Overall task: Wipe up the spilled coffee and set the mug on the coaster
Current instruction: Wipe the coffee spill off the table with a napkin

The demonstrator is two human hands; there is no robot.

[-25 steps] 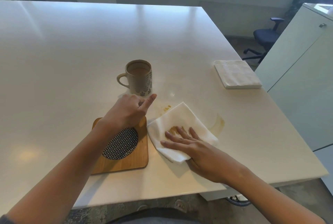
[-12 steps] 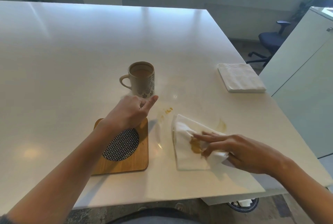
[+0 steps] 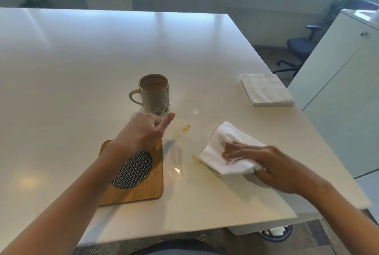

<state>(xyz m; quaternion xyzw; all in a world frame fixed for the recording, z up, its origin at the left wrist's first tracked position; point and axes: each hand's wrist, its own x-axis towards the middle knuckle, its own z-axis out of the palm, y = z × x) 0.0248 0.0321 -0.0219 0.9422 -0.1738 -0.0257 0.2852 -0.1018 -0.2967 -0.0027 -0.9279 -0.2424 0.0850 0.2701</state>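
1. Tabletop point(image 3: 82, 59): white and glossy, it carries every item. Judged status: wiping under way, mug not yet moved.
2. Napkin stack point(image 3: 266, 90): lies at 2 o'clock from the mug, well apart from the spill. Probably kept there as a dry reserve.
3. Coaster point(image 3: 147, 189): wooden square with a woven round insert, at 6 o'clock from the mug, near but not touching it. The left forearm crosses its top left part. It sits clear of the wet zone, so its surface should be dry for the mug.
4. Right hand point(image 3: 272, 166): fingers point(image 3: 235, 150) lie extended and flat on the napkin, thumb tucked at its near edge, pressing it down. The flat press likely spreads contact over the wet area.
5. Left hand point(image 3: 143, 131): loosely curled, holding nothing, thumb out toward the mug base. Whether it touches the mug cannot be told. It seems parked for the later lift.
6. Napkin point(image 3: 225, 152): crumpled, brown-stained under the fingers, at 4 o'clock from the mug.
7. Mug point(image 3: 155, 94): upright on the tabletop, handle at 9 o'clock, coffee inside.
8. Spill: a thin streak point(image 3: 205, 164) along the napkin's near left edge.
9. Drops point(image 3: 185, 128): at 5 o'clock from the mug, uncovered; both traces still need a pass.
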